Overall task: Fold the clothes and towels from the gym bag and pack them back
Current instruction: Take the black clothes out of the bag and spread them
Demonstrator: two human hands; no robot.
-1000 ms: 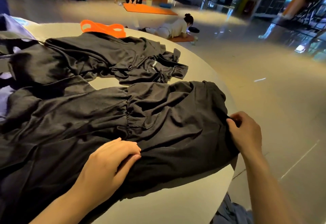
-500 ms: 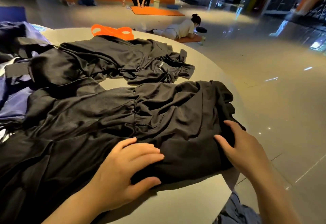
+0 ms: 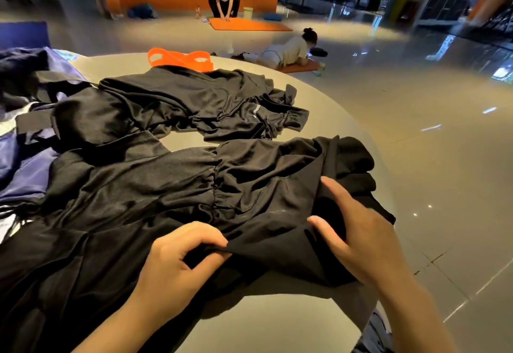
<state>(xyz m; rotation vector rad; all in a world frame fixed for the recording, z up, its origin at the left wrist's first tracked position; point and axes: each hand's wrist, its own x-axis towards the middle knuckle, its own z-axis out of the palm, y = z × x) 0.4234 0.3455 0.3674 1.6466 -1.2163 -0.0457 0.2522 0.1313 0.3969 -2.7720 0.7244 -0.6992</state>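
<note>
Head view: early, I judge; nothing folded or packed. Near black garment (image 3: 172,194) sprawls wrinkled on round grey counter (image 3: 341,119), thin, matte, gathered waist. My left hand (image 3: 177,263) pinches its near hem; right hand (image 3: 361,236) grips the right end. Second black garment (image 3: 200,105) crumpled behind; purple bag (image 3: 25,164) far left.
</note>
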